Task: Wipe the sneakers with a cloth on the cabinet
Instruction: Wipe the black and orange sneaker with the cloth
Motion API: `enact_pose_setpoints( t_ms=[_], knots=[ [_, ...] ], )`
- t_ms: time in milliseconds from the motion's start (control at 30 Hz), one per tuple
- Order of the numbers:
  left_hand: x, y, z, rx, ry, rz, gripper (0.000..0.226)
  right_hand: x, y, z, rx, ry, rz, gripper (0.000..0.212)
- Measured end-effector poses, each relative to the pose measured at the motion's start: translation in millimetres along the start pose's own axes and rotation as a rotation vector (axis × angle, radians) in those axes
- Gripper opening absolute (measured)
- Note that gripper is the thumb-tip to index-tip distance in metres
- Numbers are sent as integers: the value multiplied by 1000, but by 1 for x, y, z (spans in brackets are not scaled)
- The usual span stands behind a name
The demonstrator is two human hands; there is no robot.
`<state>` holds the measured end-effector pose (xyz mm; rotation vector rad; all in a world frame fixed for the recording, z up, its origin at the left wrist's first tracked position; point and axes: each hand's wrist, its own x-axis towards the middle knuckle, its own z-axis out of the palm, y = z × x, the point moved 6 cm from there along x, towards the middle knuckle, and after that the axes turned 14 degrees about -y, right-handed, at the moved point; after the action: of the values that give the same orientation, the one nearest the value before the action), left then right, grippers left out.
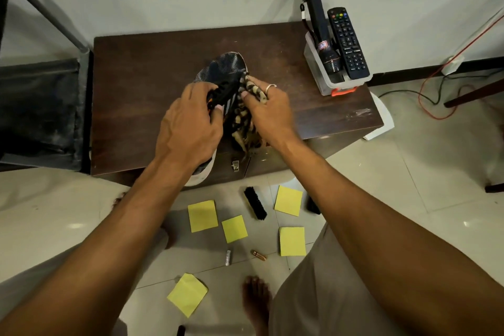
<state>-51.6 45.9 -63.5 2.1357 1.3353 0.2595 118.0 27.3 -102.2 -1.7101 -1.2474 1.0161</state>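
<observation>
left hand [188, 123] grips the sneaker [222, 73] on the cabinet [141, 84], right hand [268, 109] pinching a patterned cloth [246, 114] against its side

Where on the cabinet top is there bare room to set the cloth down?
Bare wood between the sneaker and the left edge of the cabinet, and between the right hand and the bin. Crowded: the centre, with left hand and cloth.

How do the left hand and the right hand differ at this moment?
The left hand grips the sneaker around its laces, while the right hand pinches the patterned cloth against the sneaker's side. The right hand wears a ring; the left hand shows none. Both have curled fingers and work over the cabinet.
</observation>
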Motion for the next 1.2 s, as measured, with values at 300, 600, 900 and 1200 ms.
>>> enact_pose_setpoints(
  t_ms=[300, 600, 900, 1200],
  knots=[
    [2, -3, 0, 2, 51, -12, 32, -10, -2, 11, 69, -176, 9, 20],
    [5, 3, 12, 86, -12, 53, 33, 12, -24, -5, -165, 77, -53, 19],
    [5, 14, 18, 151, -79, 77, 33, 21, -19, -36, -323, -47, -12, 11],
    [12, 12, 28, 145, -169, 129, 35, 21, -36, -20, -759, -213, -10, 12]
  ],
)
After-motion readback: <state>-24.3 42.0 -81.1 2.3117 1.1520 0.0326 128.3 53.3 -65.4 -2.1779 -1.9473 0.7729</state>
